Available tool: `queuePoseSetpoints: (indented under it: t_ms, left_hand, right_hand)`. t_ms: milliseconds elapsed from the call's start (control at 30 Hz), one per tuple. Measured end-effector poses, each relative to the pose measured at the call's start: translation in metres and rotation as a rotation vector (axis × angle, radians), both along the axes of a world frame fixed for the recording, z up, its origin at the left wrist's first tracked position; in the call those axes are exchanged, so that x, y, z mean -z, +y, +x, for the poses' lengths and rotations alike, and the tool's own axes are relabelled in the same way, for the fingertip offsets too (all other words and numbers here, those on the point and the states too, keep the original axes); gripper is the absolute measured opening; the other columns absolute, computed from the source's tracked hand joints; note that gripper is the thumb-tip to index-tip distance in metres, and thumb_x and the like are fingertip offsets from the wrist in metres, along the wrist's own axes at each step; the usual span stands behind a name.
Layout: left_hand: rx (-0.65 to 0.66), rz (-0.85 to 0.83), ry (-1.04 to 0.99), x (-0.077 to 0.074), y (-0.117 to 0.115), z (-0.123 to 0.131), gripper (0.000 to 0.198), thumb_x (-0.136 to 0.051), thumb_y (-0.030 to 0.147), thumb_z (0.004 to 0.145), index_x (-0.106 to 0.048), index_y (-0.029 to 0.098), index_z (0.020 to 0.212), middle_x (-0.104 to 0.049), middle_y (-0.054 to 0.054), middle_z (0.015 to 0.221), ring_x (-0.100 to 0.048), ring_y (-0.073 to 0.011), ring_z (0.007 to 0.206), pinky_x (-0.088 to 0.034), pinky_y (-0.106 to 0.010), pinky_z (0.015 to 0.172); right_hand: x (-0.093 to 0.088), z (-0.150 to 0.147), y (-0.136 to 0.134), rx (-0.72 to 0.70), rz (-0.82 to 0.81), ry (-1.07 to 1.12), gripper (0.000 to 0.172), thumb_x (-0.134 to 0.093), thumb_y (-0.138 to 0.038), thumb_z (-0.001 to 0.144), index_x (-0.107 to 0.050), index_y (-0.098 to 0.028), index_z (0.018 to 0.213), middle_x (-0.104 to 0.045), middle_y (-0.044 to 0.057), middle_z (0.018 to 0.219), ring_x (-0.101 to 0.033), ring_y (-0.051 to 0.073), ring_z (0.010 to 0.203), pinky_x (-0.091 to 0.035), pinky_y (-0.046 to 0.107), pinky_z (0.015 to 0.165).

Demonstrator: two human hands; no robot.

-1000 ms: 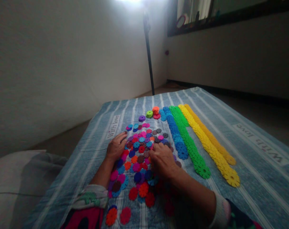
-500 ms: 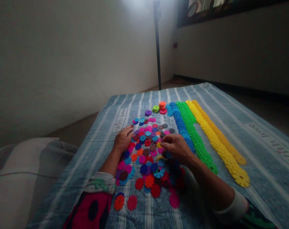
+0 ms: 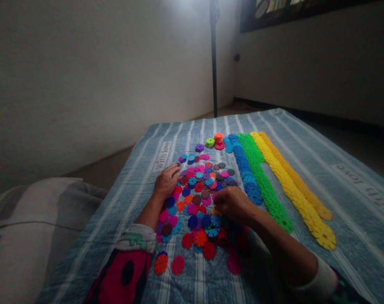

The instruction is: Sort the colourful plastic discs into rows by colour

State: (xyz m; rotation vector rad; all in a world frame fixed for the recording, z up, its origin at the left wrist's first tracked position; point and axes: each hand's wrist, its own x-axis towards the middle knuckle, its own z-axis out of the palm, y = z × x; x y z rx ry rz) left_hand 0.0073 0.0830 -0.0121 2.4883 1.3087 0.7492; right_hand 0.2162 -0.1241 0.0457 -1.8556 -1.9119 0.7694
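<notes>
A heap of mixed-colour notched plastic discs [image 3: 196,198] spreads over the cloth between my hands. My left hand [image 3: 166,182] rests at the left edge of the heap, fingers stretched forward and holding nothing. On the heap's right side my right hand [image 3: 231,202] is bent down with thumb and fingers closed. A yellow disc [image 3: 216,212] shows in part just under its fingertips; the hand covers what lies inside its grip. Right of the heap run overlapping rows of sorted discs: a blue row [image 3: 242,164], a green row [image 3: 268,192] and a yellow row [image 3: 293,198].
An orange-yellow row [image 3: 296,177] lies beyond the yellow one. Small stacks stand at the far side: purple [image 3: 199,148], lime green [image 3: 209,142] and orange [image 3: 218,137]. Striped cloth [image 3: 122,219] covers the surface. A dark pole [image 3: 214,67] rises behind it.
My right hand has moved slightly down toward me over the heap. The yellow disc formerly at its fingertips no longer shows. My left hand stays at the heap's edge; the view shifts slightly.
</notes>
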Motion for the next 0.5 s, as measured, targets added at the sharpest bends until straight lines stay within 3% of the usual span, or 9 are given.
queuePoseSetpoints:
  t_ms: [267, 500]
  left_hand:
    - [0.000, 0.017, -0.016, 0.0010, -0.0014, 0.0015, 0.032, -0.048, 0.024, 0.079, -0.072, 0.022, 0.102, -0.065, -0.004, 0.126, -0.059, -0.0211, 0.119, -0.042, -0.036, 0.109]
    - [-0.001, 0.010, -0.001, 0.0013, -0.0010, 0.0016, 0.034, -0.047, 0.025, 0.081, -0.072, 0.020, 0.103, -0.064, -0.006, 0.127, -0.058, -0.0214, 0.120, -0.041, -0.035, 0.110]
  right_hand:
    - [-0.0084, 0.0041, -0.0042, 0.017, 0.000, 0.034, 0.020, -0.060, -0.011, 0.074, -0.075, -0.019, 0.084, -0.068, 0.000, 0.071, -0.058, 0.013, 0.067, -0.033, 0.021, 0.057]
    - [-0.0083, -0.0028, -0.0079, -0.141, -0.021, -0.196, 0.016, -0.061, -0.018, 0.078, -0.074, -0.020, 0.086, -0.071, 0.004, 0.077, -0.060, 0.013, 0.068, -0.030, 0.023, 0.056]
